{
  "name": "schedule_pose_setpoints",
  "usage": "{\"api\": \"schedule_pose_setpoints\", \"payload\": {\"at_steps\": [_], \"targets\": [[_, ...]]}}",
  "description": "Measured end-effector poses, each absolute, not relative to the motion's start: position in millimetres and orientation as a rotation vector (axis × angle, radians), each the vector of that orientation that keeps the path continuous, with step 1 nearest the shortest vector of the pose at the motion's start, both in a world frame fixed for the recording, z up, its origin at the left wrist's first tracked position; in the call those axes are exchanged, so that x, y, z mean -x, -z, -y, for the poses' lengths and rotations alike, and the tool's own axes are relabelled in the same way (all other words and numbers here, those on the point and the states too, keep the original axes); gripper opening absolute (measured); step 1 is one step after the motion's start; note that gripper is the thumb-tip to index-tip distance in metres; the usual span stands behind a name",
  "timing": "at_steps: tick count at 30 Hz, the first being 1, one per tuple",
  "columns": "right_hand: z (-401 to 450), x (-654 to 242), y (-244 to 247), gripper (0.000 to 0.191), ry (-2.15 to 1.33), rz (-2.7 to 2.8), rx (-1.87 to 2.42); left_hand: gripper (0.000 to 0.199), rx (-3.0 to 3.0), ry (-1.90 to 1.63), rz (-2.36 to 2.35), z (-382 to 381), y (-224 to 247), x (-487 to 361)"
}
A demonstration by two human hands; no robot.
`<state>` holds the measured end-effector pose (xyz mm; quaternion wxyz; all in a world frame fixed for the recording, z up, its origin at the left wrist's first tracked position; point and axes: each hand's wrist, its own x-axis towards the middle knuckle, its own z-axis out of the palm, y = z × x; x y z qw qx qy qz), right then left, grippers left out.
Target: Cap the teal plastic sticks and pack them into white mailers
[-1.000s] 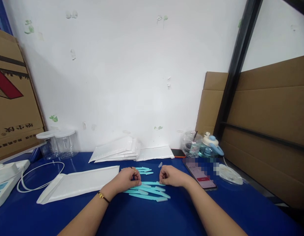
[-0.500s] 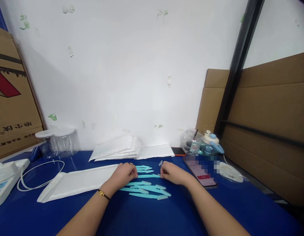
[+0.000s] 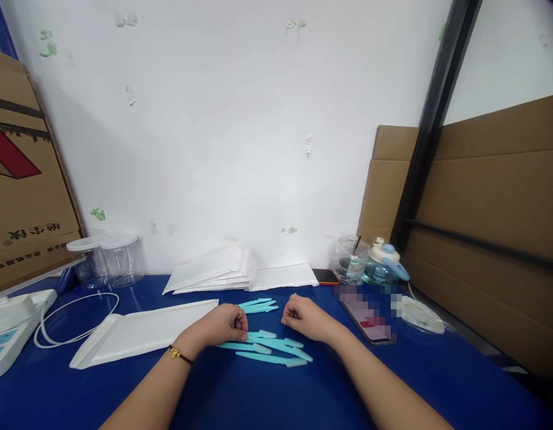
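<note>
Several turquoise eyebrow razors (image 3: 272,358) with pale caps lie in a loose group on the blue table. My left hand (image 3: 223,325) has its thumb and fingers closed at the handle end of the upper razor (image 3: 262,334) in this group. Just beyond that hand is a second small bunch of turquoise razors (image 3: 261,306), partly hidden by its fingers. To the right, my right hand (image 3: 307,316) hovers with curled fingers, apart from the razors. Whatever its fingertips may hold is hidden.
A white padded mailer (image 3: 146,331) lies left, with more mailers (image 3: 214,272) stacked by the wall. Clear jars (image 3: 122,263), a white cable (image 3: 39,334) and a white device (image 3: 21,316) stand left. A phone (image 3: 368,319), bagged cup (image 3: 348,263) and bottle (image 3: 381,266) are right.
The razor held between both hands now lies with the far bunch. My left hand has come down to the nearer group. The small loose cap by my right hand no longer shows.
</note>
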<state>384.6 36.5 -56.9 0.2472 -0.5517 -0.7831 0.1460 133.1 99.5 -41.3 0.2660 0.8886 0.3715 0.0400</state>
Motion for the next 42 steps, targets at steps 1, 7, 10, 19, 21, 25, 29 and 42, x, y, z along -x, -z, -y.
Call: {"api": "schedule_pose_setpoints", "payload": {"at_steps": [1,7,10,19,21,25,29,42], "targets": [[-37,-383,58,0.015,-0.415,2.136,1.494,0.025,-2.388,-0.117,-1.013,-100,43,-134],[-37,-370,62,0.020,-0.527,2.143,1.445,0.032,-2.357,-0.225,-1.038,-105,51,-139],[-39,-369,63,0.016,-0.519,2.173,1.392,0.034,-2.401,-0.247,-1.060,-106,51,-142],[-43,-413,55,0.016,-0.373,2.005,1.611,0.022,-2.509,-0.566,-1.332,-117,50,-133],[-37,-414,50,0.017,-0.457,2.031,1.585,0.025,-2.500,-0.583,-1.270,-113,48,-135],[-28,-405,47,0.022,-0.727,2.244,1.550,0.026,-2.493,-0.383,-0.986,-99,45,-141],[-29,-394,54,0.015,-0.718,2.243,1.594,0.025,-2.474,-0.235,-0.880,-93,46,-144],[-40,-415,52,0.002,-0.413,1.964,1.715,0.012,-2.574,-0.405,-1.398,-115,39,-125]]}}
